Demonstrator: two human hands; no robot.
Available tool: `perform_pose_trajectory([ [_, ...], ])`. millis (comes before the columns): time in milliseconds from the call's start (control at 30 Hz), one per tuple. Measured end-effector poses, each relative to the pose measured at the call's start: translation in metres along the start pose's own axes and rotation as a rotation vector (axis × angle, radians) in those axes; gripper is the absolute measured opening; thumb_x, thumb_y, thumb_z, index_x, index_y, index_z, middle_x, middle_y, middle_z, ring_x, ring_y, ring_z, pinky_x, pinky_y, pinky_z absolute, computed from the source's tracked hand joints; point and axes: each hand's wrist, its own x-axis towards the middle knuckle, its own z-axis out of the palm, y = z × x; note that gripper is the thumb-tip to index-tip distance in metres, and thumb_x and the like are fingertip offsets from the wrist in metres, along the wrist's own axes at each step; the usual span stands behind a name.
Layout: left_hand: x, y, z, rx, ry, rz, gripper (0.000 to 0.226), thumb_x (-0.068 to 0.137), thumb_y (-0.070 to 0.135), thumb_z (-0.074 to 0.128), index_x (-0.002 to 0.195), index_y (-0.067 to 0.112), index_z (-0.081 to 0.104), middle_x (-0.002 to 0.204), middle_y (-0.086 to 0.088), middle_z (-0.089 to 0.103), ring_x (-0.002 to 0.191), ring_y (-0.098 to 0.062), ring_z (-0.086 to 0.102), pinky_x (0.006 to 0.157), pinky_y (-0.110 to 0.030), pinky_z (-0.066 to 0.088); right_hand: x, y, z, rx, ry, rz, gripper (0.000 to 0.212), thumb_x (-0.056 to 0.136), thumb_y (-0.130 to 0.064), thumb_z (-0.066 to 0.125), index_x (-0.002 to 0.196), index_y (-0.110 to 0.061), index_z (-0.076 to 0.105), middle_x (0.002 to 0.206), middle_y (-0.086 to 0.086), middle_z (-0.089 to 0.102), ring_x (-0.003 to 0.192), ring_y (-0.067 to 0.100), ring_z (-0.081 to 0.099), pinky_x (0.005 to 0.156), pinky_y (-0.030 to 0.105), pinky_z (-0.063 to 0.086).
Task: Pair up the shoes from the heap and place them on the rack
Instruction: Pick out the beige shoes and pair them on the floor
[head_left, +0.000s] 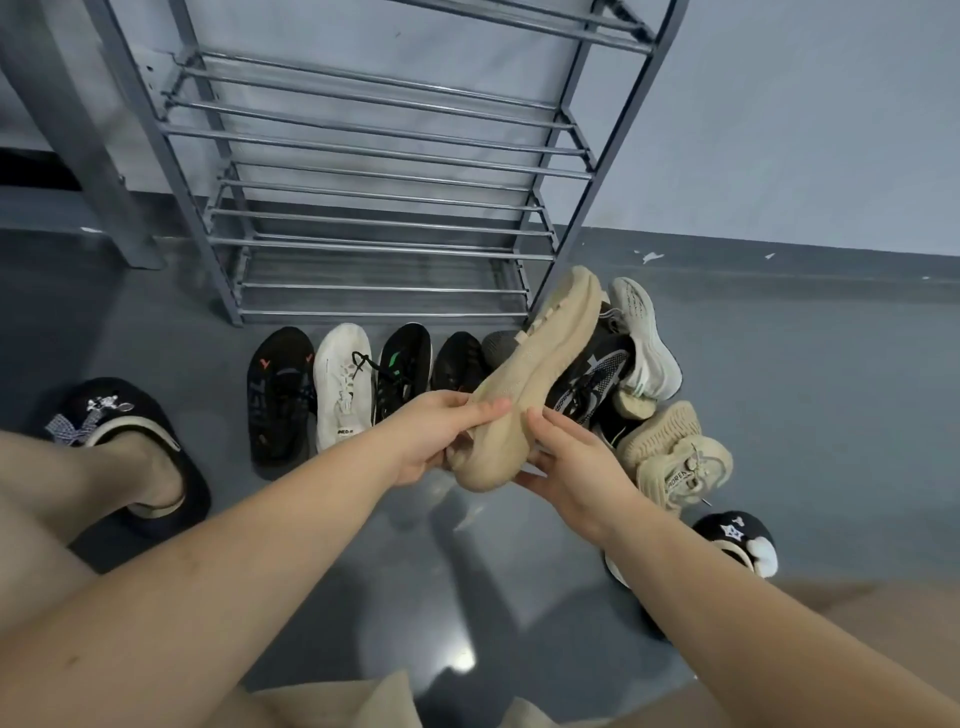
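I hold a beige knit sneaker (540, 364) in the air, sole side turned right, toe pointing up toward the rack. My left hand (441, 431) grips its heel from the left and my right hand (566, 457) holds the heel from the right and below. A matching beige sneaker (680, 462) lies on the floor at the right. The grey metal shoe rack (374, 208) stands against the wall with bare shelves. Under the held shoe lie a black-and-white sneaker (592, 379) and a white sneaker (644, 338).
A row of shoes lies before the rack: a black sandal (278, 395), a white sneaker (340, 384), a black sneaker with green (402, 369) and a dark shoe (460, 361). My feet wear black slippers at left (119, 431) and right (737, 540). A grey post (78, 130) stands left.
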Motion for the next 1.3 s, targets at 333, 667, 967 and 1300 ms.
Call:
perform_pose_trajectory([
  [333, 0.0, -0.02, 0.009, 0.366, 0.034, 0.097, 0.073, 0.066, 0.031, 0.083, 0.126, 0.019, 0.043, 0.114, 0.005, 0.059, 0.105, -0.011, 0.06, 0.094, -0.032, 0.05, 0.005, 0.014, -0.006, 0.108, 0.13, 0.091, 0.037, 0.094, -0.026, 0.057, 0.127, -0.009, 0.055, 0.106, 0.006, 0.071, 0.093, 0.021, 0.068, 0.073, 0.035, 0.055],
  [667, 0.011, -0.036, -0.022, -0.064, -0.092, -0.168, 0.013, 0.095, 0.017, 0.053, 0.101, 0.013, 0.063, 0.094, -0.003, 0.068, 0.083, -0.017, 0.065, 0.078, -0.029, 0.055, 0.012, 0.022, -0.012, -0.056, -0.005, 0.193, 0.029, 0.093, -0.026, 0.057, 0.119, -0.011, 0.059, 0.104, 0.005, 0.069, 0.092, 0.019, 0.065, 0.083, 0.037, 0.053],
  [967, 0.025, -0.08, -0.051, 0.036, -0.035, -0.367, 0.021, 0.095, 0.013, 0.051, 0.114, 0.006, 0.059, 0.105, -0.011, 0.066, 0.091, -0.024, 0.064, 0.082, -0.035, 0.053, 0.039, 0.066, 0.004, -0.27, 0.063, 0.362, 0.016, 0.091, -0.024, 0.063, 0.102, -0.014, 0.062, 0.09, 0.0, 0.067, 0.082, 0.014, 0.062, 0.069, 0.027, 0.052],
  [1300, 0.02, -0.124, -0.077, 0.145, 0.026, -0.674, 0.013, 0.097, 0.013, 0.048, 0.091, 0.007, 0.058, 0.076, -0.007, 0.063, 0.061, -0.017, 0.062, 0.052, -0.029, 0.05, 0.045, 0.132, 0.024, -0.179, 0.074, 0.507, 0.021, 0.093, -0.025, 0.059, 0.106, -0.009, 0.058, 0.082, 0.001, 0.062, 0.07, 0.013, 0.059, 0.061, 0.023, 0.051],
])
